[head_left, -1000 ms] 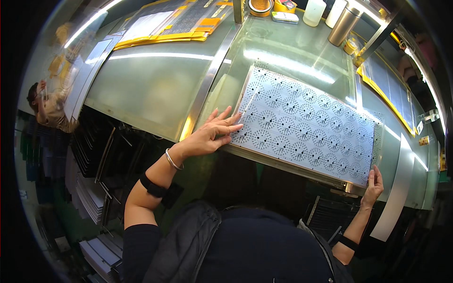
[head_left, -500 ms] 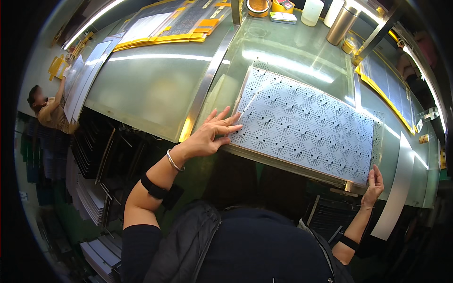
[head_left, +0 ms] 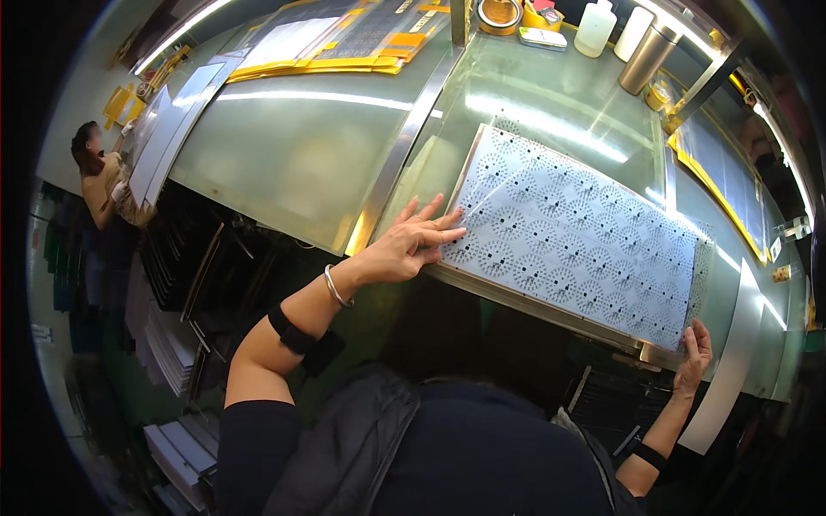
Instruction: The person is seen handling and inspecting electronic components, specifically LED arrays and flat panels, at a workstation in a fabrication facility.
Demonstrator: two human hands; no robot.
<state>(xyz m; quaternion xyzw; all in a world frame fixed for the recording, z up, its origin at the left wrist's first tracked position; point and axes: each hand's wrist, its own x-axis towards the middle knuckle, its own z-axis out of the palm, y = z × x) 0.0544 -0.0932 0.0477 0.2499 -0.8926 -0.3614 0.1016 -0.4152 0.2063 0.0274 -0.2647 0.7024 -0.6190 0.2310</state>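
Note:
A white rectangular panel (head_left: 576, 249) lies on the glass-topped table before me, covered with rows of round black dotted patterns. Part of the same pattern shows on a see-through margin (head_left: 704, 271) past its right edge, like a clear film. My left hand (head_left: 404, 245), with a silver bangle on the wrist, rests its spread fingers on the panel's left edge. At the near right corner, the fingers of my right hand (head_left: 693, 357) close on the panel's edge; their exact grip is partly hidden.
Yellow-edged film sheets (head_left: 344, 43) lie at the far left. A squeeze bottle (head_left: 594, 27), a metal flask (head_left: 650, 58) and a tape roll (head_left: 499, 13) stand at the back. A white strip (head_left: 727, 361) lies right. A co-worker (head_left: 103, 176) handles sheets at left.
My view has shifted, so the table appears farther right and slightly lower. Both hands keep their places on the panel. The co-worker's arm has moved lower.

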